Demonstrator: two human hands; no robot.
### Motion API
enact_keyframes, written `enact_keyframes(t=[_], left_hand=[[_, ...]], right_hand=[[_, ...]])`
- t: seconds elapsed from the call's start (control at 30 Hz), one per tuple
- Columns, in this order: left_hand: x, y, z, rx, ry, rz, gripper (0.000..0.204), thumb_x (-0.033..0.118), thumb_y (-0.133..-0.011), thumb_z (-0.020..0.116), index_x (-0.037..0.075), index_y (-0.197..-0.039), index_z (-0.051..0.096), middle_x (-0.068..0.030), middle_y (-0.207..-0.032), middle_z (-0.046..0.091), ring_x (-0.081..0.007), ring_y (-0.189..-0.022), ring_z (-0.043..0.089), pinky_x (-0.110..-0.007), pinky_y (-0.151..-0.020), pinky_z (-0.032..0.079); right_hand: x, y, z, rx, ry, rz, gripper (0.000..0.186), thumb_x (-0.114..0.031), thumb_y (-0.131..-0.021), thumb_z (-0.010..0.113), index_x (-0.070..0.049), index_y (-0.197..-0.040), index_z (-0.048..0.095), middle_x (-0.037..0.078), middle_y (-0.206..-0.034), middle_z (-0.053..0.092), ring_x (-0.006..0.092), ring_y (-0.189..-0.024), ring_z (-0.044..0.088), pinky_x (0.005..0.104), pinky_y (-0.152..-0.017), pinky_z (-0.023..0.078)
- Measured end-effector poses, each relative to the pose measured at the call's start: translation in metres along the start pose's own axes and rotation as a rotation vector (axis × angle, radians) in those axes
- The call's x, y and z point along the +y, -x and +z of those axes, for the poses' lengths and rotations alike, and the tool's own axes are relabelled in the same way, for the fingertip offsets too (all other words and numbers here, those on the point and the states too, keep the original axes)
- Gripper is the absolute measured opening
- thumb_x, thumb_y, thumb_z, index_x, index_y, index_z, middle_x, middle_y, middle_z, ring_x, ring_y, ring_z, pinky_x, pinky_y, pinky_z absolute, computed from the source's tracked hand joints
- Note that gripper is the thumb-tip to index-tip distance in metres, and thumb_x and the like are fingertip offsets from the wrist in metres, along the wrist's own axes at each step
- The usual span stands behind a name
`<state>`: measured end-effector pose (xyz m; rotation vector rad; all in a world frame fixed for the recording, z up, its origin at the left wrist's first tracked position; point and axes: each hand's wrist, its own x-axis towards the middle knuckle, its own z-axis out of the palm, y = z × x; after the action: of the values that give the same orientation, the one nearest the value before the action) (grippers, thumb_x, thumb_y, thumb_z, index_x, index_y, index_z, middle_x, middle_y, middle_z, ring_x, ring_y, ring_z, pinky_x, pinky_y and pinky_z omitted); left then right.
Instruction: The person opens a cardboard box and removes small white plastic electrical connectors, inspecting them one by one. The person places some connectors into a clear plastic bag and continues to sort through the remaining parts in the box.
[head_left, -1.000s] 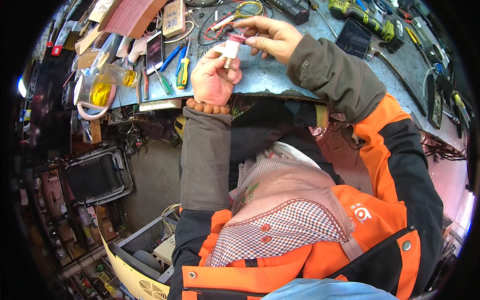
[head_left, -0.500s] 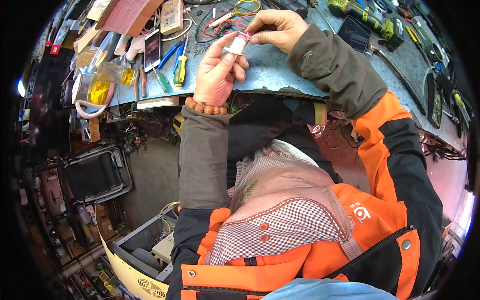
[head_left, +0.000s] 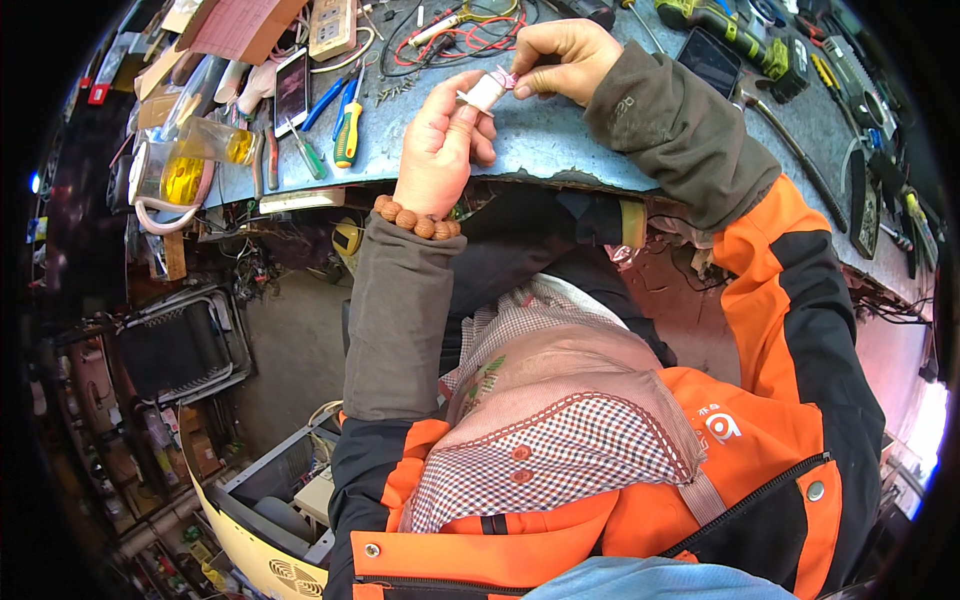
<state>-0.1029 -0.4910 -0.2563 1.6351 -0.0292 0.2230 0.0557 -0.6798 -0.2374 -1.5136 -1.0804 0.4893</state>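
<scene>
Over the blue workbench [head_left: 560, 150], my left hand [head_left: 438, 145] is closed, pinching a small white piece [head_left: 486, 94] between thumb and fingers. It looks like a little wrapped or capped part, too small to name. A pink bit [head_left: 504, 77] sticks out at its upper right end. My right hand [head_left: 565, 62] is closed there too, its thumb and forefinger pinching the pink end. Left of my hands lie a yellow-green screwdriver [head_left: 347, 137], a blue-handled tool [head_left: 327, 103] and a white-edged phone [head_left: 293, 92].
Several small screws [head_left: 393, 92] and red and black leads [head_left: 440, 40] lie beyond my left hand. A power strip [head_left: 332, 28] is at the far left. To the right are a dark phone [head_left: 709, 62], a green power drill [head_left: 725, 32] and a hammer [head_left: 795, 150].
Both hands have shifted slightly right in the picture, with the white piece. It now lies more tilted, and my right fingertips sit a little farther along its pink end. The view has shifted slightly.
</scene>
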Motion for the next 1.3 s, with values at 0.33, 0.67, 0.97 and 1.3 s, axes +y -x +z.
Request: enact_keyframes(t=[0.33,0.67,0.97,1.3], left_hand=[[0.002,0.001,0.003,0.039,-0.026,0.03,0.035,0.01,-0.111,0.05,0.002,-0.145,0.055,-0.0044,-0.092,0.065,-0.0066,-0.066,0.058,-0.022,-0.062,0.05],[0.006,-0.002,0.018,0.147,0.017,0.028,0.039,0.02,-0.102,0.072,0.001,-0.133,0.058,-0.0047,-0.083,0.068,-0.0077,-0.059,0.057,-0.021,-0.053,0.044],[0.006,-0.004,0.005,0.077,0.023,-0.038,0.037,0.019,-0.102,0.07,0.0,-0.133,0.062,-0.0055,-0.08,0.069,-0.0053,-0.056,0.053,-0.02,-0.051,0.04],[0.006,-0.003,0.001,0.055,0.017,-0.041,0.032,0.02,-0.1,0.073,0.003,-0.127,0.068,-0.0016,-0.076,0.066,-0.0043,-0.058,0.051,-0.021,-0.052,0.038]], right_hand=[[-0.007,-0.001,0.004,0.018,0.139,-0.141,0.014,-0.002,-0.091,0.079,-0.001,-0.1,0.07,0.003,-0.087,0.071,0.0082,-0.082,0.067,0.0277,-0.072,0.055],[-0.011,-0.002,0.009,0.133,0.492,-0.368,0.031,-0.017,-0.091,0.084,0.0,-0.114,0.071,0.011,-0.098,0.073,0.0215,-0.085,0.071,0.034,-0.077,0.057],[-0.009,-0.003,0.004,0.062,0.66,-0.484,0.023,-0.014,-0.097,0.075,0.002,-0.114,0.069,0.016,-0.099,0.07,0.0327,-0.091,0.071,0.0374,-0.081,0.057],[-0.018,0.0,0.001,-0.031,0.371,-0.201,0.021,-0.008,-0.098,0.072,0.004,-0.115,0.068,0.012,-0.093,0.069,0.0173,-0.083,0.07,0.0334,-0.075,0.058]])
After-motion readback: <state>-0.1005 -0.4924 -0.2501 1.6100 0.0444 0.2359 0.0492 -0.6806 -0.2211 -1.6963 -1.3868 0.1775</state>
